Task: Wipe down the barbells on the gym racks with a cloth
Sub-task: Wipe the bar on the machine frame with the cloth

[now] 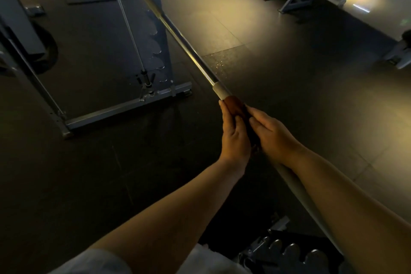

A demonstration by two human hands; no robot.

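Cloth [234,107], one, grasped round one barbell [178,33] by left hand [234,138] and right hand [272,134]

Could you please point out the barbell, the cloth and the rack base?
barbell [175,33]: head view, bare chrome shaft.
cloth [233,104]: head view, reddish part by the fingertips.
rack base [124,106]: head view, floor bar's middle.
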